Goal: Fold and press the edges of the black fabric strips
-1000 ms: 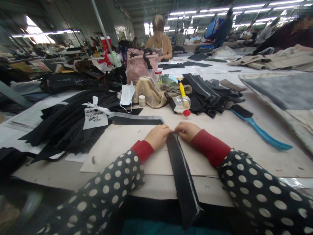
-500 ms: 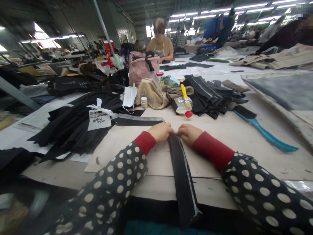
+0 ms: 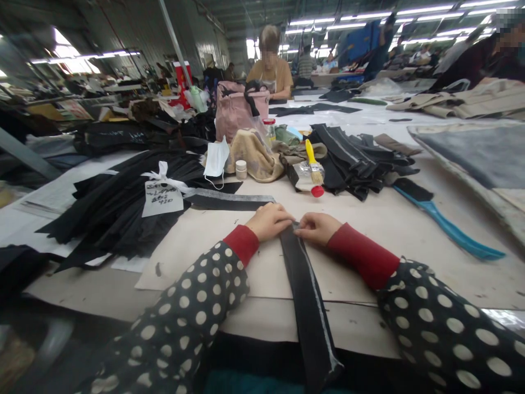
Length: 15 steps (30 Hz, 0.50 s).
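A long black fabric strip with a pale line along its right side runs from between my hands over the table's near edge. At its far end, my left hand rests with fingers closed on the strip's top left corner. My right hand pinches the strip's right edge near the same end. Just beyond my left hand lies another black strip with a grey band along its upper side. Both sit over a cream sheet of board on the table.
To the left spreads a pile of black pieces with a handwritten tag. Farther off are a face mask, a small jar, a yellow-handled paintbrush and stacked strips. A blue-handled brush lies right. A person works opposite.
My right fingers have shifted slightly down and toward me along the strip's right edge. My left hand has flattened a little over the strip's end, and more of that end shows between my hands.
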Tool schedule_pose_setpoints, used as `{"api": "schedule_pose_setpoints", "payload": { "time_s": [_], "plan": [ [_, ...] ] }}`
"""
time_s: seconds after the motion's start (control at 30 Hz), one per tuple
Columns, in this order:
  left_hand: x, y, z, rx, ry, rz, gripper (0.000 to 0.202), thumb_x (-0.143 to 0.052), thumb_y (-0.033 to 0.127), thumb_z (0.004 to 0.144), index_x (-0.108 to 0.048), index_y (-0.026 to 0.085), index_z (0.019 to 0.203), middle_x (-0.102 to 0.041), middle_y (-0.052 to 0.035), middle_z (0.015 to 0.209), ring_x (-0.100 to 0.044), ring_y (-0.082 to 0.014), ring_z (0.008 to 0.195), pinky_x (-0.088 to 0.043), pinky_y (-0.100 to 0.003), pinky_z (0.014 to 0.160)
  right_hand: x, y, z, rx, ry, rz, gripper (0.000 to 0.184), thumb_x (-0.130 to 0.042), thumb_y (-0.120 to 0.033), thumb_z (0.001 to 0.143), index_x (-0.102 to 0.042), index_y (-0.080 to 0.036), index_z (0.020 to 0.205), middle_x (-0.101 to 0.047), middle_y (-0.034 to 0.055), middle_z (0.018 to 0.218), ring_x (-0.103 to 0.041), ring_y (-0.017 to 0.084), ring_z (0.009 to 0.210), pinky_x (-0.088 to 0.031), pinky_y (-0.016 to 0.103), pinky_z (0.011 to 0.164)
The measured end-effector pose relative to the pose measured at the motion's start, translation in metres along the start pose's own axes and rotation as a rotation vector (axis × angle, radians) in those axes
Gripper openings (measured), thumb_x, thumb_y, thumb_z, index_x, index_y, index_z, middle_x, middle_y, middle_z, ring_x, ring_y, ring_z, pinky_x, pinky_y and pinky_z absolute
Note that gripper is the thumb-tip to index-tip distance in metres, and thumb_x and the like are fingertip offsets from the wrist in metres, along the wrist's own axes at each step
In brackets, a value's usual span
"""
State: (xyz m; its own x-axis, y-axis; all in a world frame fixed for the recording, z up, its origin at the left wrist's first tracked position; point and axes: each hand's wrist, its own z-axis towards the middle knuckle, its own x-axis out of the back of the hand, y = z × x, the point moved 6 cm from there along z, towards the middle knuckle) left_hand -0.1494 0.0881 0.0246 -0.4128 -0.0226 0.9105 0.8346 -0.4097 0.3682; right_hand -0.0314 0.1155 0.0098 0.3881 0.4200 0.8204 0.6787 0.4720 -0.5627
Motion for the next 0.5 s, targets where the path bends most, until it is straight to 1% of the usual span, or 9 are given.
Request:
{"api": "schedule_pose_setpoints", "payload": {
  "time_s": [0.1,0.2,0.27,0.37,0.5],
  "plan": [
    [0.005,0.002,0.000,0.006,0.033,-0.025,0.021,-0.045,0.030,0.081,-0.064,0.021,0.083,-0.058,-0.0019,0.089,-0.049,-0.0159,0.087,-0.037,-0.029,0.079,0.002,0.000,0.000,0.012,-0.002,0.102,0.019,-0.057,-0.034,0.067,-0.051,-0.016,0.070,-0.048,-0.0046,0.054,-0.042,0.007,0.048,-0.032,0.019,0.046],
    [0.007,0.006,0.000,-0.025,0.039,-0.086,0.019,-0.044,0.026,0.081,-0.061,0.017,0.077,-0.059,-0.0013,0.079,-0.051,-0.0133,0.078,-0.039,-0.024,0.072,0.005,-0.001,-0.002,0.031,-0.006,0.209,0.026,-0.051,-0.042,0.072,-0.053,-0.016,0.072,-0.051,-0.0029,0.056,-0.045,0.008,0.049,-0.035,0.020,0.048],
    [0.009,0.010,0.000,-0.048,0.057,-0.094,0.019,-0.044,0.024,0.081,-0.059,0.016,0.075,-0.059,-0.0011,0.075,-0.051,-0.0125,0.075,-0.039,-0.023,0.068,0.007,-0.001,-0.003,0.025,0.018,0.232,0.031,-0.045,-0.045,0.075,-0.054,-0.016,0.074,-0.052,-0.0017,0.057,-0.047,0.009,0.050,-0.036,0.021,0.049],
    [0.012,0.016,0.000,-0.077,0.084,-0.072,0.018,-0.043,0.023,0.081,-0.058,0.015,0.074,-0.057,-0.0014,0.075,-0.051,-0.0126,0.074,-0.038,-0.023,0.068,0.014,-0.006,-0.004,0.049,0.100,0.155,0.025,-0.046,-0.038,0.075,-0.056,-0.016,0.072,-0.052,-0.0014,0.056,-0.046,0.010,0.051,-0.035,0.021,0.050],
    [0.011,0.019,0.001,-0.094,0.078,-0.102,0.018,-0.042,0.023,0.082,-0.057,0.015,0.075,-0.057,-0.0021,0.075,-0.050,-0.0130,0.074,-0.039,-0.024,0.068,0.022,-0.019,-0.008,0.145,0.193,0.019,0.017,-0.048,-0.028,0.073,-0.057,-0.015,0.067,-0.050,-0.0013,0.055,-0.043,0.009,0.052,-0.033,0.022,0.052]
  ]
}}
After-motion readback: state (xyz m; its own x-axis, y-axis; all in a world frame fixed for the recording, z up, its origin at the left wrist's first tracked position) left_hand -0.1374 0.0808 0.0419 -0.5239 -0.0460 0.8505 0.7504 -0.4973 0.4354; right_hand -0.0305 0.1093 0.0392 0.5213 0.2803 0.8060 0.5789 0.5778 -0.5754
